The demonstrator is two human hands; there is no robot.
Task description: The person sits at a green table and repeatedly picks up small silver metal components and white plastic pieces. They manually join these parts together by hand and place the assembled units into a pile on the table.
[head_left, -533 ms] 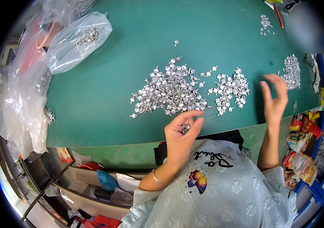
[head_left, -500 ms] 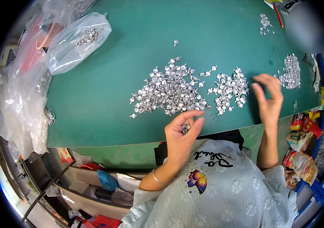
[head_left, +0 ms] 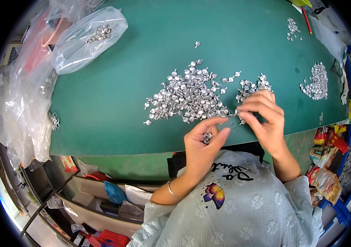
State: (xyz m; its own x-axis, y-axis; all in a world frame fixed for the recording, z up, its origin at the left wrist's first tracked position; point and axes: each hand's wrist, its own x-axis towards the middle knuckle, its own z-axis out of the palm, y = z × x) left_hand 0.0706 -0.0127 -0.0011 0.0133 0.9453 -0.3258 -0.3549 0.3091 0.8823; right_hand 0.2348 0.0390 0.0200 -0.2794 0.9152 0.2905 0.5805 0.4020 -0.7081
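Observation:
Small silver metal studs with round heads and short stems lie heaped on the green table. The biggest heap [head_left: 187, 94] spreads just beyond my left hand [head_left: 204, 140], whose fingers curl round several studs [head_left: 207, 138] in its palm. Over the near side of a smaller heap [head_left: 249, 88] reaches my right hand [head_left: 266, 119], hiding part of that heap. Its thumb and forefinger close on a single stud [head_left: 236, 111], beside the big heap's right edge.
A tapering pile of studs [head_left: 317, 82] lies at the table's right, with a small cluster [head_left: 293, 29] and red pencil [head_left: 306, 21] farther back. Clear plastic bags [head_left: 91, 41] holding more studs stand at the left. Snack packets [head_left: 325, 154] crowd the right side below the tabletop [head_left: 113, 119].
My right hand has moved left from beside the right-hand pile to the smaller heap, and its fingers have closed on a stud. The left hand still holds its studs, slightly farther right.

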